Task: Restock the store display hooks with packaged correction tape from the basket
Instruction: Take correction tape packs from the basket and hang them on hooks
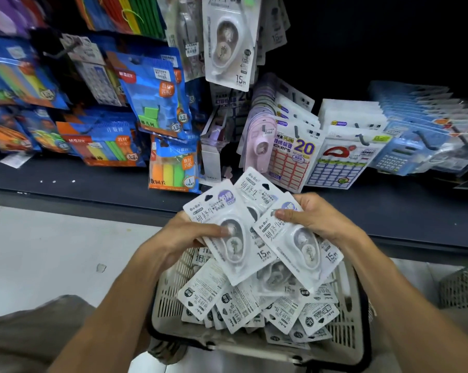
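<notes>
Two hands over a grey plastic basket (346, 335), three white packets of correction tape fanned out between them. Left hand (184, 238): thumb pressed across the front of the nearest packet (227, 238), fingers curled behind it, out of sight. Right hand (316, 219): thumb pinching the top of the right packet (300, 246), fingers tucked behind. Third packet (254, 192) poking up between the two, partly covered, held by which hand cannot be told. All three face up, each marked 15M.

Directly below the hands, inside the basket: a loose heap of more packets (243, 300), mostly lying back side up, overlapping at all angles; well over a dozen, exact count unclear. Basket on the pale floor (52, 251), black handle (227, 345) folded down along the near rim. Corner of a second grey basket (464, 286) to the right of the right hand.

Beyond the hands, a dark shelf (93, 181) and hooks full of hanging stock. Straight above the hands, one large packet of the same correction tape (230, 41) hanging on a hook, more behind it. Up and right of the hands: pink tape packets (257, 146), label sticker packs (292, 157), blue calculators (397, 157). Up and left of the left hand: blue and orange packs of coloured blocks (152, 90).
</notes>
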Motion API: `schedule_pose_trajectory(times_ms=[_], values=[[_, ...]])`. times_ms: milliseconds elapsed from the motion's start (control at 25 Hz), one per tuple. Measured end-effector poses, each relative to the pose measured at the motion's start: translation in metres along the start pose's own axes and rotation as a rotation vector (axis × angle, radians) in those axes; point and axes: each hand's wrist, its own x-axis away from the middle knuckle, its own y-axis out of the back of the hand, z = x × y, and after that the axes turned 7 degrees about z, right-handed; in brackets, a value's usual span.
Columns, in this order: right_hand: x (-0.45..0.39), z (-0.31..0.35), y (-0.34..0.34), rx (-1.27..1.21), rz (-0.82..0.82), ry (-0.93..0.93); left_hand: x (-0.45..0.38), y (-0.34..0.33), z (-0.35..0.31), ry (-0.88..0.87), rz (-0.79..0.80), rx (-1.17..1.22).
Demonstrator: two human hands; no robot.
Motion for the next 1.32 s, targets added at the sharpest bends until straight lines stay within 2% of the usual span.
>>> schedule_pose_trajectory(times_ms=[120,240,320,400,480,560,720,920,960,1000,1120,1160,1200,1320], values=[[-0.003,-0.005,-0.011,0.009,0.009,0.013,0.001,-0.014,0.005,0.067,0.095,-0.030],[-0.001,0.000,-0.003,0.100,-0.123,0.010,0.000,-0.010,0.007,-0.006,-0.049,0.032],[0.006,0.010,0.017,-0.076,-0.290,0.066,0.001,0.003,0.009,-0.046,-0.216,0.116],[0.014,0.022,0.029,-0.357,-0.335,0.176,0.004,0.009,0.011,-0.039,-0.306,0.124],[0.009,0.031,0.014,-0.463,-0.257,0.174,0.002,-0.005,0.012,-0.007,-0.250,-0.004],[-0.003,0.033,-0.018,-0.393,-0.212,0.086,-0.001,-0.026,0.011,0.003,-0.142,-0.033],[-0.010,0.042,-0.042,-0.440,-0.476,0.093,-0.002,-0.036,-0.004,0.001,0.076,0.263],[-0.007,0.047,-0.051,-0.356,-0.663,0.056,0.007,-0.060,-0.009,0.067,0.110,-0.017],[-0.007,0.047,-0.050,-0.367,-0.651,0.004,0.008,-0.065,-0.011,0.070,0.074,-0.008],[-0.005,0.048,-0.047,-0.412,-0.563,-0.041,0.008,-0.066,-0.013,0.045,0.031,0.020],[0.006,0.052,-0.038,-0.574,-0.125,0.011,0.011,-0.062,-0.027,-0.073,-0.113,0.186],[0.007,0.053,-0.040,-0.532,-0.082,0.049,0.011,-0.061,-0.033,-0.104,-0.136,0.261],[0.007,0.054,-0.043,-0.476,-0.106,0.070,0.012,-0.061,-0.039,-0.126,-0.143,0.304],[0.009,0.064,-0.052,-0.524,-0.205,0.158,0.020,-0.063,-0.060,-0.199,-0.128,0.253]])
